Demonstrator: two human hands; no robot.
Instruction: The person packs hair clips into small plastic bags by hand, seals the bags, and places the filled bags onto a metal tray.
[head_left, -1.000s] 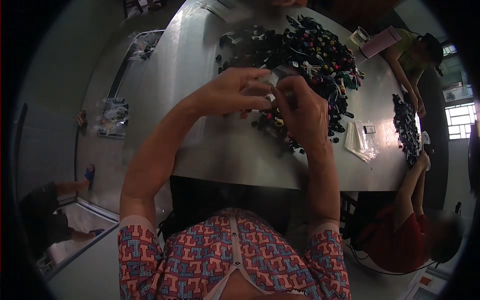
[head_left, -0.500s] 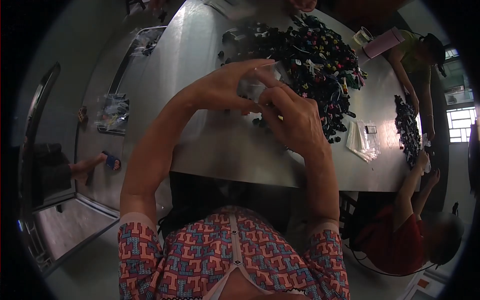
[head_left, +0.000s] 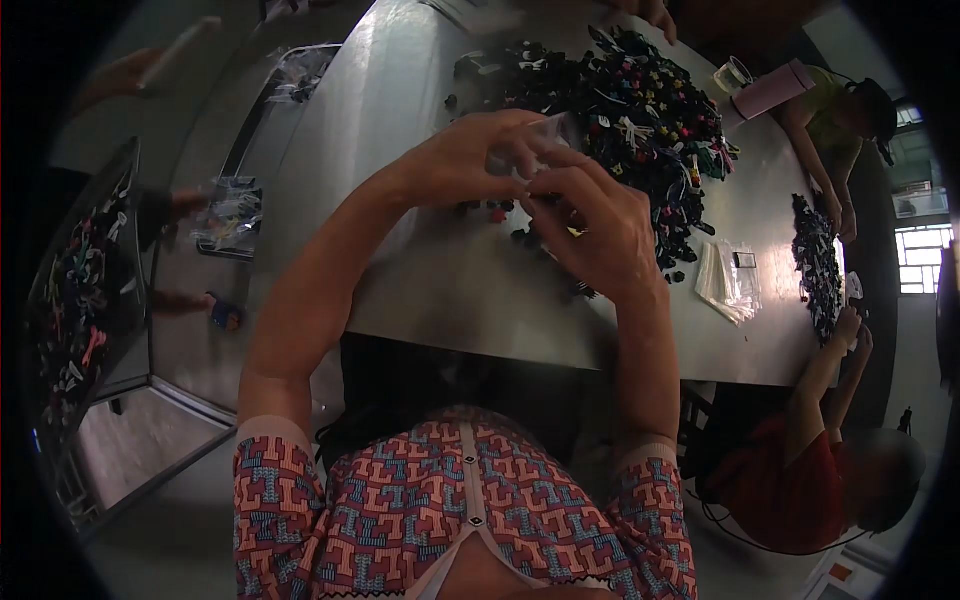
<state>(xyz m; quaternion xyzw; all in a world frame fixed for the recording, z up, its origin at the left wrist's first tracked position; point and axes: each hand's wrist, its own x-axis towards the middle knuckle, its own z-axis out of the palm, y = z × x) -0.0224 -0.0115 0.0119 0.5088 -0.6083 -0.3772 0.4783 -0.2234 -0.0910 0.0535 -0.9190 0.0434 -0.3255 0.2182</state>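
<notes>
A small clear plastic bag is held up over the table between my two hands. My left hand curves around it from the left, thumb and fingers closed on it. From the right, my right hand pinches at the bag, its fingertips meeting those of the left. Whether a small piece sits between the right fingertips is hidden. Just behind and below the hands lies a big heap of small dark pieces with coloured bits, which look like hair accessories. A few loose ones lie under my hands.
A stack of clear bags lies right of the heap. Beyond are a pink bottle and a second dark pile, with two people working there. At left are a filled tray and bagged goods.
My hands have drawn closer together around the bag. At the left, the tray full of pieces has tilted into view, and a person's hand with a pale flat object has appeared above it.
</notes>
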